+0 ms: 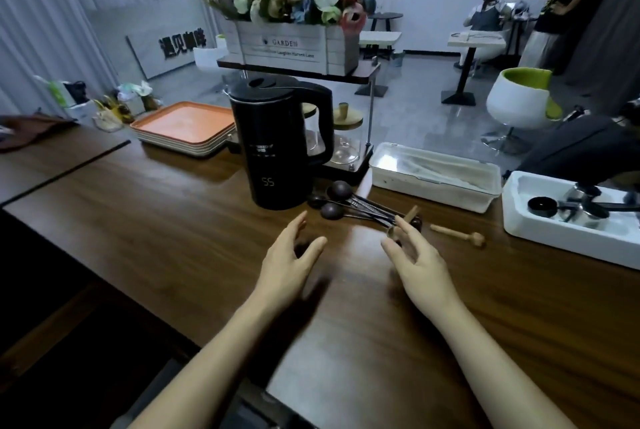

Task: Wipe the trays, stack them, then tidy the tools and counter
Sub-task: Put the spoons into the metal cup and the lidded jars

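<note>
Both hands, left point(287, 262) and right point(415, 265), hover open and empty in front of the kettle point(277, 151); left of it the trays point(183, 123) sit stacked, apparently done, while right of it the spoons point(346, 203) and a wooden stick point(457, 234) lie loose on the counter point(173, 220), awaiting tidying.

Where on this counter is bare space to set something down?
Free: the wooden counter left of the black electric kettle, in front of the stacked orange trays. Crowded: right of the kettle, with dark measuring spoons, wooden sticks, white boxes.
</note>
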